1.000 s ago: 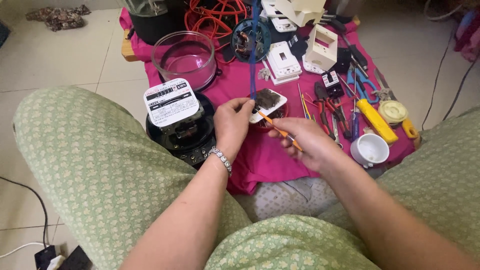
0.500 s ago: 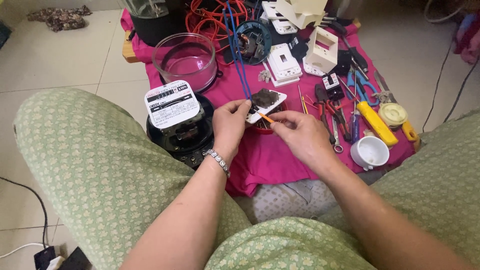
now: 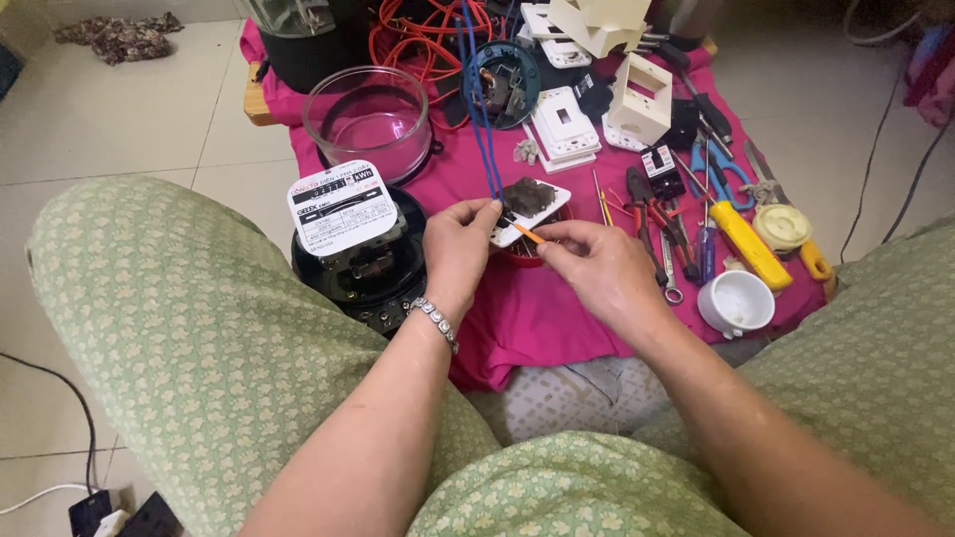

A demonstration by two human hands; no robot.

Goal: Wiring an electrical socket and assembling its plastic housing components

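My left hand (image 3: pixel 460 251) grips a small white switch plate (image 3: pixel 532 207) with a dark mechanism on its back, held over the pink cloth (image 3: pixel 557 308). Two blue wires (image 3: pixel 479 109) run from the plate up to a round blue-rimmed part (image 3: pixel 502 82). My right hand (image 3: pixel 597 273) pinches a thin orange-handled screwdriver (image 3: pixel 527 234), its tip against the plate's lower edge. A silver bracelet (image 3: pixel 435 319) sits on my left wrist.
A black electricity meter (image 3: pixel 360 254) with a white face stands left of my hands, a glass dome (image 3: pixel 368 114) behind it. Pliers, screwdrivers, a yellow-handled tool (image 3: pixel 748 244), a white cup (image 3: pixel 734 301), white switch plates (image 3: pixel 565 124) and orange cable (image 3: pixel 423 40) cover the cloth.
My right hand has moved left and up with the orange screwdriver, bringing its tip to the switch plate. The left hand has kept hold of the plate.
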